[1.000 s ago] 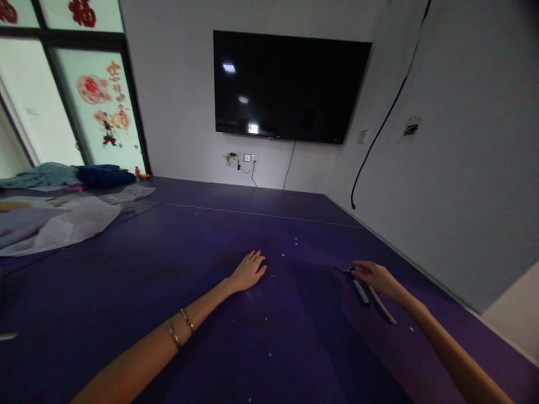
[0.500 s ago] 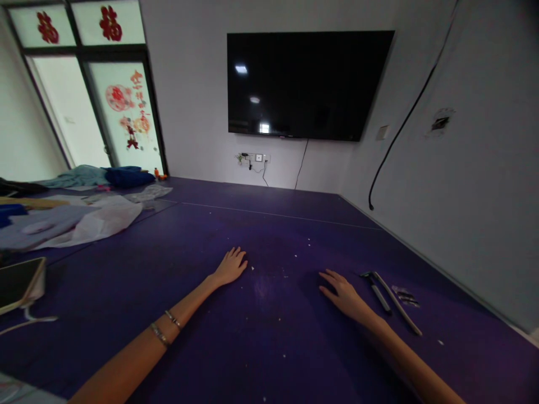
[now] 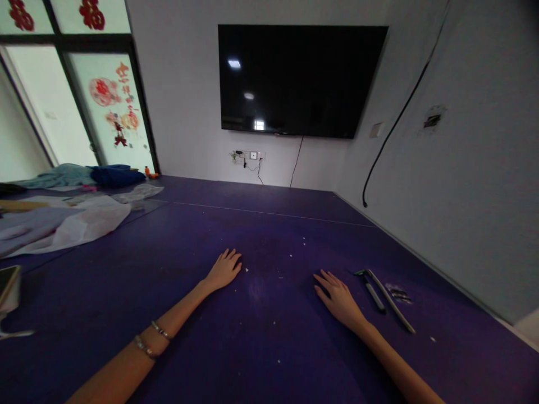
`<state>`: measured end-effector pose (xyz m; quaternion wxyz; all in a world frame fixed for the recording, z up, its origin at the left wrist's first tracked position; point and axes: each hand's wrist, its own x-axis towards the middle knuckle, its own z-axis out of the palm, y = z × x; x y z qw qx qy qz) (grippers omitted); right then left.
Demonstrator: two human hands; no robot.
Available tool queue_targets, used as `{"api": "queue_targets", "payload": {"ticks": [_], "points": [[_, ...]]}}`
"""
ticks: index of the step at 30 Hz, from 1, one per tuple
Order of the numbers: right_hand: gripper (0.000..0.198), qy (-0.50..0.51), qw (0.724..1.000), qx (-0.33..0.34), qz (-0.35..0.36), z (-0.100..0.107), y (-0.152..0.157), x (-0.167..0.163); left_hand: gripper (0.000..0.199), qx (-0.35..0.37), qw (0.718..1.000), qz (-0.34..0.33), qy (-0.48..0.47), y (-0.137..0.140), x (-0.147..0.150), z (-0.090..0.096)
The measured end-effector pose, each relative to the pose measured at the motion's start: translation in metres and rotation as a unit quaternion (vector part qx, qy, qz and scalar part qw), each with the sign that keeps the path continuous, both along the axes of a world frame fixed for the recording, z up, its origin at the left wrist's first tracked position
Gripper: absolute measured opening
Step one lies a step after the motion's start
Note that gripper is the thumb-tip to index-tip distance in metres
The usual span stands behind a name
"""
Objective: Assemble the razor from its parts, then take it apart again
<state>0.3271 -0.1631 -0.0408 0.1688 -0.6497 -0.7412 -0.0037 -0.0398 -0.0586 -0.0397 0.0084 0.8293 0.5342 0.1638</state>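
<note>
My left hand (image 3: 224, 270) lies flat on the purple table (image 3: 261, 314), fingers stretched forward and holding nothing. Two bracelets (image 3: 152, 339) circle that forearm. To the right, my right hand (image 3: 339, 296) rests palm down with its fingers apart, also holding nothing. Just beyond its outer side lie a slim dark-and-grey handled tool (image 3: 375, 295), whose exact kind I cannot make out, and a long, slightly curved grey strip (image 3: 392, 303). Small white crumbs (image 3: 290, 256) are scattered between and beyond the hands.
Clear plastic sheeting and cloths (image 3: 92, 221) cover the left side. A phone-like device (image 3: 9, 286) with a white cord sits at the left edge. Beside the strip lies a small dark patch or packet (image 3: 399, 293). A black cable (image 3: 393, 126) hangs along the right wall; a television (image 3: 301, 81) is mounted ahead.
The whole view has shifted slightly, so the scene sits a little further left and the left-edge device is more cut off. Both hands stay in place on the table.
</note>
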Motion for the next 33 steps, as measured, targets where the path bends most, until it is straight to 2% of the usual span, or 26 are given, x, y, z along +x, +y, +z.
{"api": "queue_targets", "payload": {"ticks": [15,18,21,24,25,29,33], "points": [[0.046,0.022,1.000,-0.005,0.008,0.010,-0.007,-0.005,0.052,0.004,1.000,0.002,0.016,0.001,-0.001,-0.001],[0.045,0.057,0.998,0.015,0.018,0.010,-0.007,-0.006,0.051,0.009,1.000,0.002,0.009,0.001,-0.002,-0.001],[0.040,0.107,0.992,0.064,0.022,0.019,-0.003,0.006,0.051,0.013,1.000,0.003,0.009,0.001,-0.002,0.000],[0.035,0.148,0.980,0.114,-0.062,0.040,0.001,0.034,0.050,0.018,1.000,0.006,0.014,0.002,-0.002,0.000],[0.035,0.147,0.979,0.112,-0.091,0.047,0.001,0.045,0.050,0.020,1.000,0.006,0.016,0.002,-0.002,0.000],[0.034,0.093,0.975,0.042,-0.195,0.066,-0.006,0.082,0.051,0.023,0.999,0.003,0.022,0.004,-0.002,-0.002],[0.029,0.035,0.969,-0.008,-0.244,0.061,-0.020,0.097,0.051,0.028,0.999,0.003,0.017,0.006,-0.003,-0.004]]}}
